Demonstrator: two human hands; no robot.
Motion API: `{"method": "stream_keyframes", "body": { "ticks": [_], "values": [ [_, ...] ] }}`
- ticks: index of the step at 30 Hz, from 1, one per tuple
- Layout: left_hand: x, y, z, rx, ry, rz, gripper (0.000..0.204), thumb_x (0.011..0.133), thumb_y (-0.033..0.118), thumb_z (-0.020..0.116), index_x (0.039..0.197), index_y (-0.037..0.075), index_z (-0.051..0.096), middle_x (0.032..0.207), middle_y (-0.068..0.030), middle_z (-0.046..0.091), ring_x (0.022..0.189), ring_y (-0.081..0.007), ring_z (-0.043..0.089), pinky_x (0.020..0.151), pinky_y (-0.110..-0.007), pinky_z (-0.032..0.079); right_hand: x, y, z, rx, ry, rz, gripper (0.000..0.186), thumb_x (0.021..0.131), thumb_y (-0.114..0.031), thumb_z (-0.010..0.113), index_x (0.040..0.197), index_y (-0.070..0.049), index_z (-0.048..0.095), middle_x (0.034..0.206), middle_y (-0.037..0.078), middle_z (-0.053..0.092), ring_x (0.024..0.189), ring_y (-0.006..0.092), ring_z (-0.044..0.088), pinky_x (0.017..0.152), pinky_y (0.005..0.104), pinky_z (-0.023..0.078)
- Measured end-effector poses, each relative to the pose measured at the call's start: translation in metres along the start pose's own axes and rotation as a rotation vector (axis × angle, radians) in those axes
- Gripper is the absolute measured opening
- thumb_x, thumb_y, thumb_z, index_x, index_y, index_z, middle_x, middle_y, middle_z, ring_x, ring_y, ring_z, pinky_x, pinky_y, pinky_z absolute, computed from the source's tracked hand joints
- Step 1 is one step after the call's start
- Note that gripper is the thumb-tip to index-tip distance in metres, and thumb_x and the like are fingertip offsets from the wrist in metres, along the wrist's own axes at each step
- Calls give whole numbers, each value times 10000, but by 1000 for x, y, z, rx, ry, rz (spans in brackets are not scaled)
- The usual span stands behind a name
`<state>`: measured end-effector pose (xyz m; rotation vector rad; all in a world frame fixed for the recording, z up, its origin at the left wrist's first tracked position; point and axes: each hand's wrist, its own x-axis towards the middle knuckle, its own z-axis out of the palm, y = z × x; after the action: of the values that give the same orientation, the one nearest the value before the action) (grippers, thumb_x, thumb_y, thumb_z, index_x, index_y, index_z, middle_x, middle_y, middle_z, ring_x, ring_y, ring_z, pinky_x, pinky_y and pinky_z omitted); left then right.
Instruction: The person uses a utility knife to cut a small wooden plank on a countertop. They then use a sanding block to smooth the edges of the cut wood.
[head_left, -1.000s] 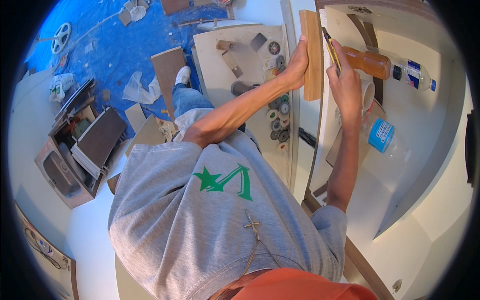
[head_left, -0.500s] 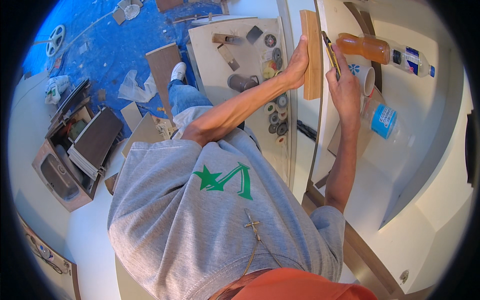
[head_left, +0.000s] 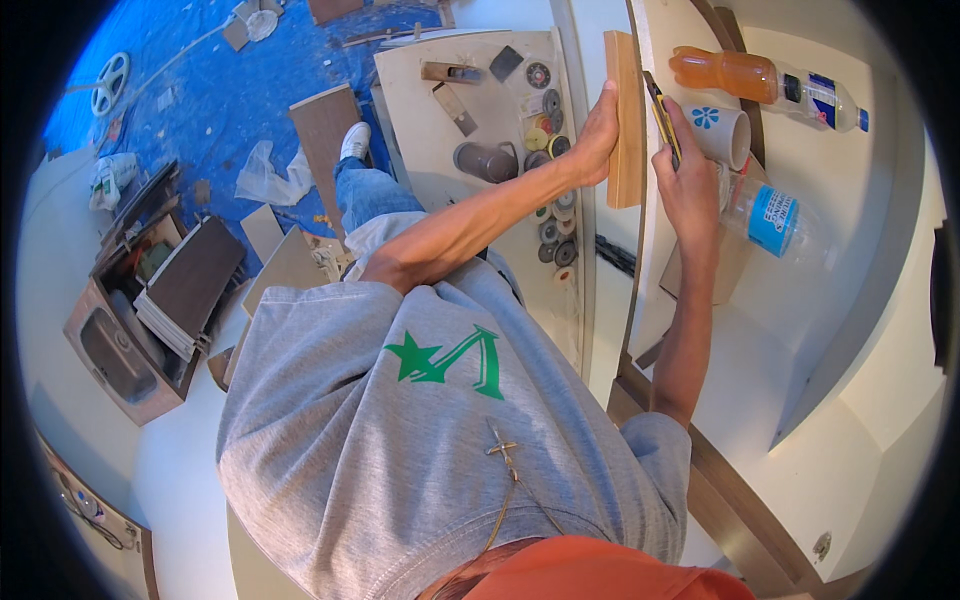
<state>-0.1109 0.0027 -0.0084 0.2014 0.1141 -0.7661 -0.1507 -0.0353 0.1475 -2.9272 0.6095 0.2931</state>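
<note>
My left hand [head_left: 596, 140] grips a long light-brown wooden block [head_left: 624, 110], held upright in the picture alongside the pale edge of a cabinet [head_left: 640, 260]. Just right of it, my right hand [head_left: 686, 175] is closed on a yellow-and-black utility knife [head_left: 661, 112], its tip close to that edge. Past my right hand, inside the cabinet, lie an amber-filled plastic bottle [head_left: 720, 72], a second bottle with a blue cap [head_left: 828, 103], a white cup with a blue flower [head_left: 725, 135] and a clear bottle with a light-blue label [head_left: 770, 220].
A board [head_left: 420, 100] beside me holds a wooden plane [head_left: 450, 72], a dark mug [head_left: 485, 160] and several discs [head_left: 550, 232]. Leftward, loose panels [head_left: 188, 285] and a sink [head_left: 118, 360] lie near blue sheeting [head_left: 230, 90] strewn with offcuts. My sneaker [head_left: 356, 140] rests by a brown plank.
The view has shifted slightly, with the cabinet's bottles higher in the picture. The wooden block sits slightly lower in the picture, still in my left hand; the knife remains in my right hand.
</note>
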Motion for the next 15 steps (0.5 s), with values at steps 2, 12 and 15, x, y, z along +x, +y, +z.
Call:
{"method": "stream_keyframes", "body": {
  "ticks": [2,12,15],
  "values": [
    [-4,-4,0,-3,14,-7,730,1026,695,292,1355,80,505,1220,-90,628,1111,-191,648,973,-382,554,-7,0,-3,4,-59,87,555,954,-157,490,1507,-203,484,1267,227,661,999,410,695,882,457,520],
    [-15,-25,-6,-11,-13,-25,674,1044,663,291,1363,107,498,1221,-72,618,1114,-183,629,974,-381,547,-32,23,12,-5,103,-69,578,927,-155,537,1488,-293,505,758,228,642,698,394,648,704,526,492],
    [-21,-28,-4,0,-7,-7,677,1045,664,290,1368,104,490,1230,-70,612,1124,-179,619,984,-388,538,-37,32,13,-8,96,-77,574,927,-167,540,1488,-286,506,769,229,650,696,396,647,701,527,490]
  ]
}}
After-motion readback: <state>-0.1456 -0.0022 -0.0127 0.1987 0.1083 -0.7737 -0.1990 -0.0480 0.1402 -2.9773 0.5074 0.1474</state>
